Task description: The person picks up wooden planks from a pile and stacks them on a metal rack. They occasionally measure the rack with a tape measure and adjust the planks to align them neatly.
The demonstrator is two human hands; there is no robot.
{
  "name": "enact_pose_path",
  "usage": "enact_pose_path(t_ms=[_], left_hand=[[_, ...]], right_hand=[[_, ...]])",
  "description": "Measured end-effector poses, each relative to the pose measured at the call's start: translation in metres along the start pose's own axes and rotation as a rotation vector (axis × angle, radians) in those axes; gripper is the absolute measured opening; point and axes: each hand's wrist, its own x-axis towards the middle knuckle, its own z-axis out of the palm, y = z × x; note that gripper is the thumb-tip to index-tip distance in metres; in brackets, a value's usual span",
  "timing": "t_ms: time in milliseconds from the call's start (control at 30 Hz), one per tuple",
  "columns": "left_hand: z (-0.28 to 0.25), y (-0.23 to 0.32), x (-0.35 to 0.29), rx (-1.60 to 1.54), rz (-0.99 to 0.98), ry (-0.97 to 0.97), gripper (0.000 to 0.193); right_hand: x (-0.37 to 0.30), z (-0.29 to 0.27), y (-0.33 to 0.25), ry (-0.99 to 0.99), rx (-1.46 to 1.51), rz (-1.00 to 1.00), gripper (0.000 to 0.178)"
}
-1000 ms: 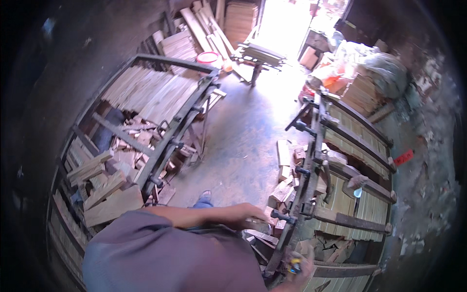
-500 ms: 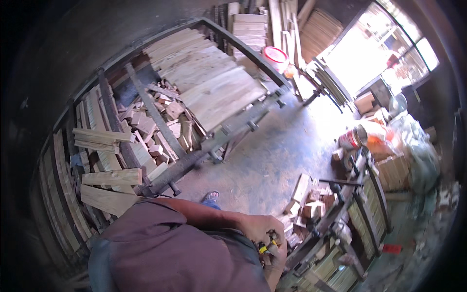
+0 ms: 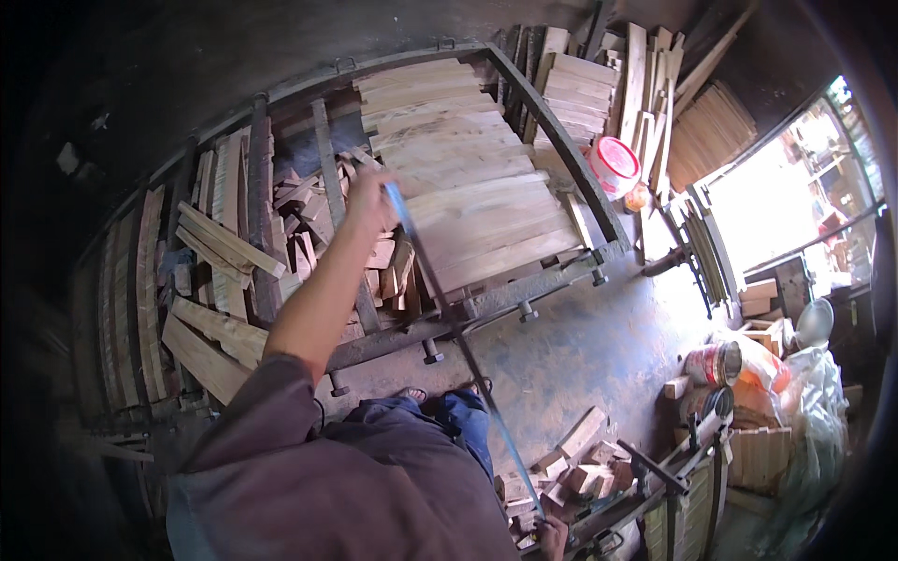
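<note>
A thin tape measure blade (image 3: 432, 273) stretches diagonally across the view, pulled out between my two hands. My left hand (image 3: 372, 198), slightly blurred, is closed on its far end, above the clamp frame beside the edge of a panel of pale wooden boards (image 3: 468, 187). My right hand (image 3: 553, 537) is closed at the blade's near end, low at the bottom edge; the tape's case is hidden there. Below the blade's middle lies the metal frame's front rail (image 3: 486, 305), with bolts sticking out.
Wood offcuts fill the frame's middle bay, and loose strips (image 3: 229, 245) lie at left. Another offcut pile (image 3: 589, 475) sits on the floor beside a second clamp frame (image 3: 673, 477). A white bucket with a red rim (image 3: 614, 168), cans (image 3: 713, 363) and plastic bags (image 3: 806, 402) stand right.
My hands were together near my body around a small yellow-and-black thing. Now my left arm reaches out over the boards with the blade drawn out; my right hand is lower.
</note>
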Motion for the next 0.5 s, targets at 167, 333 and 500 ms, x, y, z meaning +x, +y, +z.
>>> enact_pose_path(t_ms=[167,333,500], left_hand=[[0.011,-0.009,0.008,-0.067,-0.067,0.060,0.018],[0.035,-0.154,-0.110,0.174,-0.260,0.071,0.022],[0.033,-0.206,-0.120,0.231,-0.403,0.062,0.018]], right_hand=[[0.074,-0.006,-0.056,-0.242,-0.029,-0.039,0.030],[0.161,0.063,-0.158,-0.334,-0.171,-0.182,0.021],[0.181,0.070,-0.186,-0.383,-0.063,-0.115,0.015]])
